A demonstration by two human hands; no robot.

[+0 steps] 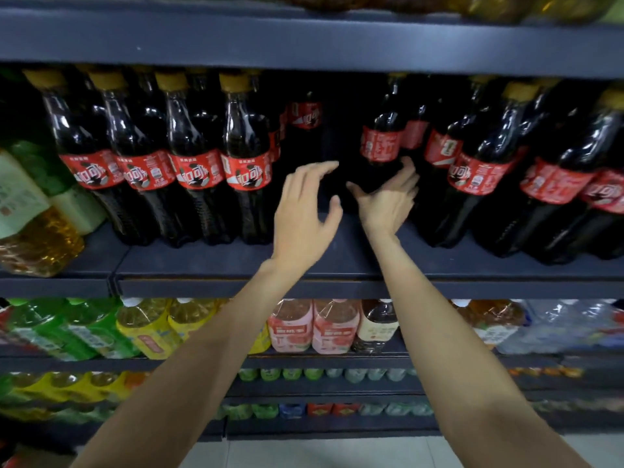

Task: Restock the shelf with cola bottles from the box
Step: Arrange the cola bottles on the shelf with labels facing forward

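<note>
Red-labelled cola bottles point(248, 157): 4 front left | left hand point(305, 214) spread, holding nothing | right hand point(388, 197) touches 1 bottle point(383, 143)

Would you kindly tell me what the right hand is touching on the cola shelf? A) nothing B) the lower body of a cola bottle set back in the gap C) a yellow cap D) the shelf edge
B: the right hand has its fingers against the dark lower body of the recessed cola bottle.

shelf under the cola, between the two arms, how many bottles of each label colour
pink-label bottles: 2
cream-label bottle: 1
yellow-label bottle, mostly hidden by the left arm: 1
total: 4
</note>
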